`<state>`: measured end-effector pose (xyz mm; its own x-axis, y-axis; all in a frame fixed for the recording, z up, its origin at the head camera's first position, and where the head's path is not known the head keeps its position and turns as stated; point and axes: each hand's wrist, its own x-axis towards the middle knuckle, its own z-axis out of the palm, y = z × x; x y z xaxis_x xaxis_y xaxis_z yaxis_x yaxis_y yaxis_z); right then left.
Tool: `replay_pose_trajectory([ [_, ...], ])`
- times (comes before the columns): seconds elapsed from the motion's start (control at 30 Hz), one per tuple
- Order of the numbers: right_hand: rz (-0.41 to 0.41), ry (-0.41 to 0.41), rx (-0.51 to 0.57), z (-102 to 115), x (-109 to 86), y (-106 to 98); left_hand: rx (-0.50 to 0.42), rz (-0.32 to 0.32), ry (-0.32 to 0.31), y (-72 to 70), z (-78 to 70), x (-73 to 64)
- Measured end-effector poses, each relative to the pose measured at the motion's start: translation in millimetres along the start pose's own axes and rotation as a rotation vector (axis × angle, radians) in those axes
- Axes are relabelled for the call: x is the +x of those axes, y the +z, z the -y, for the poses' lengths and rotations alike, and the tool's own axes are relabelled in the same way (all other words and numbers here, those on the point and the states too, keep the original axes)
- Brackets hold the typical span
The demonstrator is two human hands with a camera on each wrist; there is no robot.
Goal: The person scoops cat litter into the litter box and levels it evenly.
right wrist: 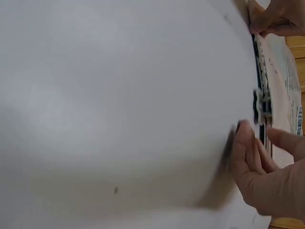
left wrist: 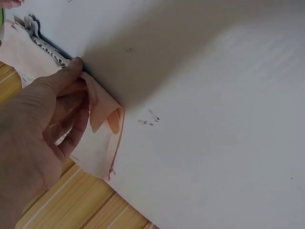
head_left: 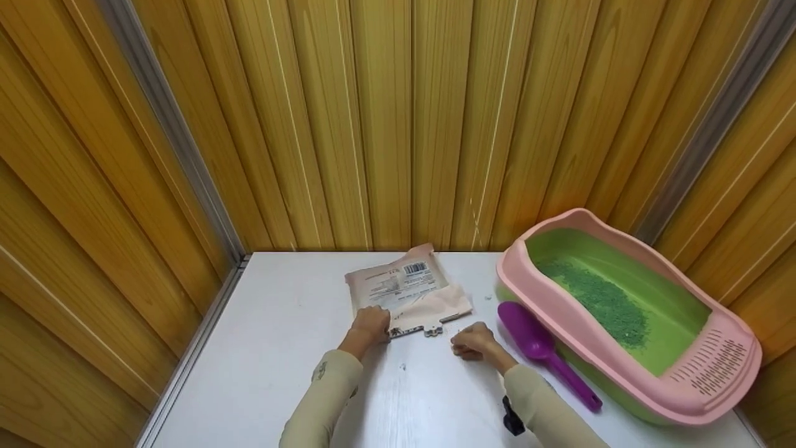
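A pink bag with a barcode lies on the white table, its near end folded over. Along that fold runs a black-and-white patterned bag clip with a scalloped piece at its middle. My left hand pinches the left part of the folded edge; in the left wrist view the thumb presses at the end of the clip and a loose flap of the bag hangs beside the fingers. My right hand hovers by the right end of the fold, thumb and fingers apart around the strip's end in the right wrist view, gripping nothing.
On the right stands a pink-rimmed green litter tray with green granules inside. A purple scoop leans along its near side, close to the right forearm. Wood-patterned walls enclose the table.
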<state>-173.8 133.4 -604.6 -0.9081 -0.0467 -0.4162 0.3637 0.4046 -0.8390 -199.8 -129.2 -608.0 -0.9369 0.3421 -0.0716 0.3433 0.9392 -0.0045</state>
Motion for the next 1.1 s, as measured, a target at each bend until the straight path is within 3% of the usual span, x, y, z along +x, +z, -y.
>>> replay_pose_trajectory([
  [0.13,-0.018,-0.292,-0.561,1,-5.0,-12,0.036,-0.007,-0.071,-4.2,-5.8,8.6],
  [0.2,-0.030,-0.380,-0.728,1,-8.8,-13,0.053,-0.012,-0.101,-6.2,-8.2,9.7],
  [0.27,-0.018,-0.427,-0.821,1,-12.1,-10,0.065,-0.012,-0.126,-7.5,-8.7,9.3],
  [0.43,-0.027,-0.494,-0.909,2,-12.8,0,0.047,-0.032,-0.179,-9.3,-6.8,4.0],
  [0.6,-0.034,-0.489,-0.932,9,-7.9,0,0.031,-0.070,-0.182,-9.2,-2.4,2.5],
  [0.77,0.033,-0.516,-0.992,15,-3.8,-7,0.028,-0.087,-0.186,-5.4,2.9,3.8],
  [0.93,0.098,-0.536,-0.962,16,1.0,-11,0.001,-0.089,-0.195,-1.4,7.4,0.6],
  [1.1,0.024,-0.624,-0.977,18,5.3,-18,-0.036,-0.101,-0.164,-2.1,6.1,6.1],
])
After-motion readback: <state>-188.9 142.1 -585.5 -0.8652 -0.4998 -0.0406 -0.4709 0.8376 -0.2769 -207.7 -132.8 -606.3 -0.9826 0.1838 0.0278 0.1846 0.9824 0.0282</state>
